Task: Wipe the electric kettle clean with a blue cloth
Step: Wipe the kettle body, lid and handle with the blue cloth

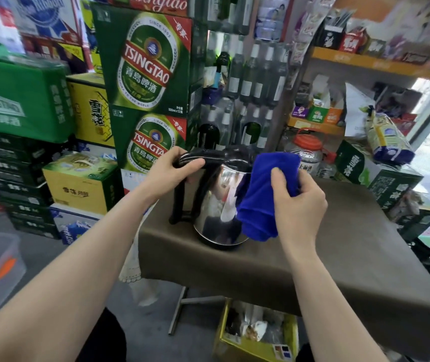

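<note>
left grip [168, 169] curled rnd kettle [212, 197] handle [178, 202] — right grip [300, 202] pinching blue cloth [259, 194] on its side.

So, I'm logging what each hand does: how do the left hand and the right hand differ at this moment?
The left hand grips the curved black handle of the shiny steel electric kettle; the right hand holds a folded blue cloth. The left hand sits high, at the kettle's top; the right hand sits lower, with the cloth against the kettle's side. Both have fingers curled round something.
</note>
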Available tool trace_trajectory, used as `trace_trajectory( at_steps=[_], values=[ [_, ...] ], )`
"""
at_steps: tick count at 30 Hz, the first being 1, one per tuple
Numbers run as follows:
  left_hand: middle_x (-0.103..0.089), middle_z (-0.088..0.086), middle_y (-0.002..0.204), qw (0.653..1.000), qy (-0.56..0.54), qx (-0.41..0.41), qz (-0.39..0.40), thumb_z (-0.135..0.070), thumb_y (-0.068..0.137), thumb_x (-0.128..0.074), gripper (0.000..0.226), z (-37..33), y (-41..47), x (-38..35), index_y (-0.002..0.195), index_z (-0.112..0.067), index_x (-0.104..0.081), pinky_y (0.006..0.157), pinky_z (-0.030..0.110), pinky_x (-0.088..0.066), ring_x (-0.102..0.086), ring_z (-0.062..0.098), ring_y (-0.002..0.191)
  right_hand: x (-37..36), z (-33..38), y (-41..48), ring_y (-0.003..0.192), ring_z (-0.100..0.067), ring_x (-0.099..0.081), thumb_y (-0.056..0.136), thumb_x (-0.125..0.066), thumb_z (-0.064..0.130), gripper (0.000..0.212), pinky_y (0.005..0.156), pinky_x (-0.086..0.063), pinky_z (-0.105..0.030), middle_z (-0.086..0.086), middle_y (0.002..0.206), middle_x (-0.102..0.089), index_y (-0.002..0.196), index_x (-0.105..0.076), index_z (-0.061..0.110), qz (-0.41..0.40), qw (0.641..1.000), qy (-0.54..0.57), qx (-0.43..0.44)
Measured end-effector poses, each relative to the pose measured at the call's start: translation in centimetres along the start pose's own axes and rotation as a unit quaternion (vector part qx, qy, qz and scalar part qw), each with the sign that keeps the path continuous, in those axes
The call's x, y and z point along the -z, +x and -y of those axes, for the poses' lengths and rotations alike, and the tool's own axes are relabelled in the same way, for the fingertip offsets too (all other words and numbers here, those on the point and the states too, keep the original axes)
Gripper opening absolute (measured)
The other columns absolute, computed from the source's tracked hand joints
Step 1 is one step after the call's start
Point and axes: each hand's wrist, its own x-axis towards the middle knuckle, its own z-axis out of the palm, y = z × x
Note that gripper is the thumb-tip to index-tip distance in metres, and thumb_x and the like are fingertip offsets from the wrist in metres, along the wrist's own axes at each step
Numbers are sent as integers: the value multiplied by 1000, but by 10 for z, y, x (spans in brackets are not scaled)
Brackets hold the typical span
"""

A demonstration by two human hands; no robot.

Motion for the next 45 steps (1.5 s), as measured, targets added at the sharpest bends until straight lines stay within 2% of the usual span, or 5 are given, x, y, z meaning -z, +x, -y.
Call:
trace_trajectory(
  at_steps=[9,17,31,40,45],
  values=[
    [-61,-1,71,970,-149,21,-191,-63,62,-75,51,-40,-32,-42,76,-24,-45,62,40,-49,-54,14,60,-57,-3,-14,135,-25,-49,90,-62,27,49,110,-35,-41,-5,144,-57,136,-59,10,33,925,-235,297],
    [-56,2,68,958,-166,20,-233,-63,80,-61,57,-53,-21,-38,98,-10,-47,42,22,-41,-49,4,40,-39,-87,-64,137,-22,-45,79,-72,14,52,113,-34,-46,-2,143,-58,130,-64,19,148,805,-299,491],
    [-50,5,65,939,-193,-8,-284,-79,70,-57,57,-68,-12,-18,79,-26,-39,59,46,-44,-47,23,56,-51,-86,-33,139,-29,-45,86,-72,14,41,119,-30,-51,-3,142,-57,126,-63,18,127,772,-248,571],
    [-46,1,61,898,-320,9,-301,-66,79,-60,54,-79,-11,-4,86,-18,-36,47,32,-38,-41,16,47,-49,-34,21,128,-22,-54,103,-46,29,34,105,-41,-31,2,132,-59,136,-49,23,14,998,63,22],
    [-52,6,74,891,-295,47,-341,-83,64,-56,67,-80,-10,-10,85,-22,-39,60,41,-45,-48,21,61,-72,-39,-50,154,-30,-15,94,-51,21,65,125,-11,-47,-8,165,-19,155,-29,23,95,936,-173,292]
  ],
)
